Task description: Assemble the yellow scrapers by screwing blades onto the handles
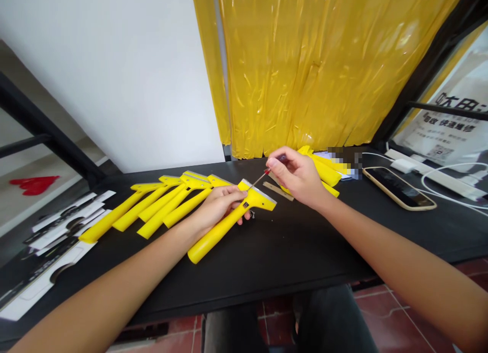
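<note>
My left hand (223, 205) is closed around the head of a yellow scraper (223, 228), whose handle slants down toward the table's front. In the fingers of my right hand (295, 172) is a thin screwdriver (260, 180) with a red part near its handle. Its shaft points down-left, and the tip meets the scraper's head beside my left thumb. Under the left fingers shows a small metal piece (252, 214), too small to make out. A flat tan strip with holes (278, 191) lies behind the scraper.
Several yellow scrapers (152, 203) lie in a row on the black table (305, 256), left of my hands. White-and-black packages (49, 274) are at far left. More yellow pieces (326, 170) lie behind my right hand. A phone (398, 187), cables and a power strip (434, 172) sit right.
</note>
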`<state>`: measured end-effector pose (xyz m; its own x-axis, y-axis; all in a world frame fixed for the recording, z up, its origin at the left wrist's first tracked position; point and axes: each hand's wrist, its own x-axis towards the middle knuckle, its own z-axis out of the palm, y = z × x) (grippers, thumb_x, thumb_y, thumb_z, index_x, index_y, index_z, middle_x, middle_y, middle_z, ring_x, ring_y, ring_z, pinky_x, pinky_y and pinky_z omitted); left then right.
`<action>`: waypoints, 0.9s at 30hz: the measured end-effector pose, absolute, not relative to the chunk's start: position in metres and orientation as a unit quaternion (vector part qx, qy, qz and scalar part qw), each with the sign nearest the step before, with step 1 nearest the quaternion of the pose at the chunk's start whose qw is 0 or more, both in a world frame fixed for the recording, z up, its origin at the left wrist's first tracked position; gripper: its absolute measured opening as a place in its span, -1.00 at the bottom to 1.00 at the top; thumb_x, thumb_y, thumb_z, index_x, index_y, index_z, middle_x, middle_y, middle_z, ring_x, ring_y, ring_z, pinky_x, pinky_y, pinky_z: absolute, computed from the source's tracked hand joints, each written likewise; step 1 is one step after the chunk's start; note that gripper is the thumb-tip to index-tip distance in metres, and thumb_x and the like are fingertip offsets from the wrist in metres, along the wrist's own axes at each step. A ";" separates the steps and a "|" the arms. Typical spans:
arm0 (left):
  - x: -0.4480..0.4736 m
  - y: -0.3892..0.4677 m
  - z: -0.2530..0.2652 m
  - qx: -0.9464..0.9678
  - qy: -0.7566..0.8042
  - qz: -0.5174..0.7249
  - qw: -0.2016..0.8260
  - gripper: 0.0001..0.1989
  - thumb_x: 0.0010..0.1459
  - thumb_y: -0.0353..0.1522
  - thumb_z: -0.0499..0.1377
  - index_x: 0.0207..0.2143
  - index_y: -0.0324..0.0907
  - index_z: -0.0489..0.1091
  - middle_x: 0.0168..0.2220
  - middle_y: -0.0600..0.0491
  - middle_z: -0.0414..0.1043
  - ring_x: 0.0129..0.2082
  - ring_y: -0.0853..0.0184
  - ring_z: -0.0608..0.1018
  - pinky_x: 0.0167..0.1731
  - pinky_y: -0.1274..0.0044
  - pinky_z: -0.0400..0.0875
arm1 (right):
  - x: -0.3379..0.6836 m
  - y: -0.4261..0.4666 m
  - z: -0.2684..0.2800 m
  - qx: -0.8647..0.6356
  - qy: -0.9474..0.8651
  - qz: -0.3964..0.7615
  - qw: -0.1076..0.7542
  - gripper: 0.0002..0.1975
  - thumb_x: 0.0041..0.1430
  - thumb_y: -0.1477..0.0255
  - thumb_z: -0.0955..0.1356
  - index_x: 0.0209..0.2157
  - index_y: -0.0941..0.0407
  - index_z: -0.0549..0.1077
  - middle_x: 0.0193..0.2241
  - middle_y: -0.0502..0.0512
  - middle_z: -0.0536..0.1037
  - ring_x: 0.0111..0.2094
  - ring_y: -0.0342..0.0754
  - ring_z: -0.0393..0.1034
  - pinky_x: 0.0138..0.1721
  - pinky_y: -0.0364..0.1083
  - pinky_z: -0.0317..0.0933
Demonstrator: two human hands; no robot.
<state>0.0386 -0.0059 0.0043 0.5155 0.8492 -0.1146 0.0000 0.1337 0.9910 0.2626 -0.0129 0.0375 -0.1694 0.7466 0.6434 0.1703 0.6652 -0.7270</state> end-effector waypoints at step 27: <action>0.032 -0.006 0.020 0.639 0.444 0.479 0.405 -0.73 0.06 -0.19 0.36 -0.40 -0.21 0.45 -0.48 0.06 0.51 -0.47 0.20 0.65 -0.57 0.48 0.56 | 0.254 -0.032 0.045 -0.336 -0.872 -0.107 0.340 -0.76 0.45 0.29 0.20 -0.09 0.13 0.39 -0.24 0.13 0.56 -0.32 -0.06 0.47 -0.38 -0.09 0.20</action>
